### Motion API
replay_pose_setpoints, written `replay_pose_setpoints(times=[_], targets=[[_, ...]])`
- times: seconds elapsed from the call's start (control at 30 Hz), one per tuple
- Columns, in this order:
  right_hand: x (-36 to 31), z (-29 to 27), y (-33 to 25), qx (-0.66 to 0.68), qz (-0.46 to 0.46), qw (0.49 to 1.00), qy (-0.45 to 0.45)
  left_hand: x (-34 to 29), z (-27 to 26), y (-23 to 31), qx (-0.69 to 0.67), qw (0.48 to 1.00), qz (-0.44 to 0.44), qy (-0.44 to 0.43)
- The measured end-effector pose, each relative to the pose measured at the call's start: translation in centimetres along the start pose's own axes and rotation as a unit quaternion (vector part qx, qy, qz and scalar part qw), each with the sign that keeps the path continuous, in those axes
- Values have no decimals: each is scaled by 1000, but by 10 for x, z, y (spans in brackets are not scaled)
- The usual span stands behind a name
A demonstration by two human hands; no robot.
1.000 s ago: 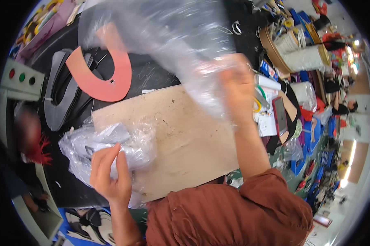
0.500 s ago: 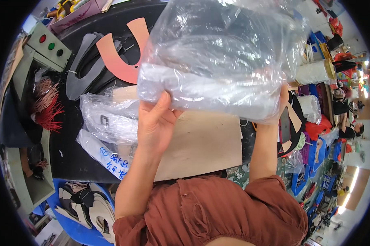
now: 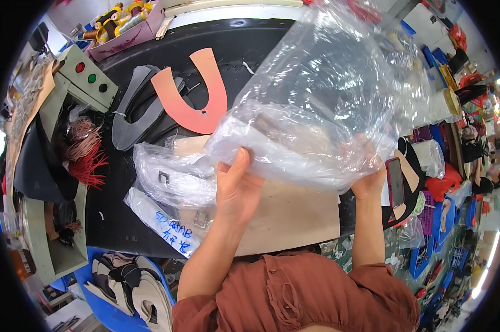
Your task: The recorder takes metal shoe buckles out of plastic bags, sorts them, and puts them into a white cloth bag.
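Observation:
Over the work table I hold up a large clear plastic bag (image 3: 327, 83), its lower edge gathered in a thick, whitish fold. My left hand (image 3: 240, 191) is closed on the fold's left end, thumb on top and fingers beneath. At the right end, my right hand (image 3: 370, 180) grips the bag, its fingers partly seen through the plastic. Under the bag lies a flat beige board (image 3: 299, 216). Beside my left forearm are a crumpled clear plastic package (image 3: 175, 180) and a rolled white bag (image 3: 156, 218) with blue handwriting.
Pink (image 3: 197, 119) and grey U-shaped pieces (image 3: 129, 130) lie on the black tabletop (image 3: 109, 221). At the right is a phone (image 3: 395, 182). A blue bin (image 3: 89, 276) of cut pieces stands lower left, near a grey control box (image 3: 86, 77). A pink box (image 3: 111, 47) holds thread spools.
The bag's folded edge has come down and loosened, and the upper plastic spreads up to the right. Both hands are lower in the picture. The whole view has shifted slightly.

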State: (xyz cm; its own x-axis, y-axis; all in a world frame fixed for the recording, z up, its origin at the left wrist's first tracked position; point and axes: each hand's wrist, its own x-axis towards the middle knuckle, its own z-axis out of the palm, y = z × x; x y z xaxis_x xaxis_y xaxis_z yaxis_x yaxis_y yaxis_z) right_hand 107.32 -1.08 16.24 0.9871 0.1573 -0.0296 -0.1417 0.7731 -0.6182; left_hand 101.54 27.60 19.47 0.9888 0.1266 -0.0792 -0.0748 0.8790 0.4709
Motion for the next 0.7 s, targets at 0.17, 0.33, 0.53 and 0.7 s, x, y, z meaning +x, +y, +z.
replay_pose_setpoints(times=[0.17, 0.33, 0.53, 0.7], targets=[[0, 10, -22, 23, -18, 996, -87, 0, -9, -7, -4, 1000, -16, 19], [-4, 41, -8, -172, 15, 985, -24, -3, 1, -12, -59, 998, -27, 22], [-6, 75, 22, -363, 9, 930, 63, -2, 7, -12, -87, 993, -76, 18], [-4, 70, 22, -324, 41, 941, 93, -3, 3, -11, -38, 995, -88, 13]])
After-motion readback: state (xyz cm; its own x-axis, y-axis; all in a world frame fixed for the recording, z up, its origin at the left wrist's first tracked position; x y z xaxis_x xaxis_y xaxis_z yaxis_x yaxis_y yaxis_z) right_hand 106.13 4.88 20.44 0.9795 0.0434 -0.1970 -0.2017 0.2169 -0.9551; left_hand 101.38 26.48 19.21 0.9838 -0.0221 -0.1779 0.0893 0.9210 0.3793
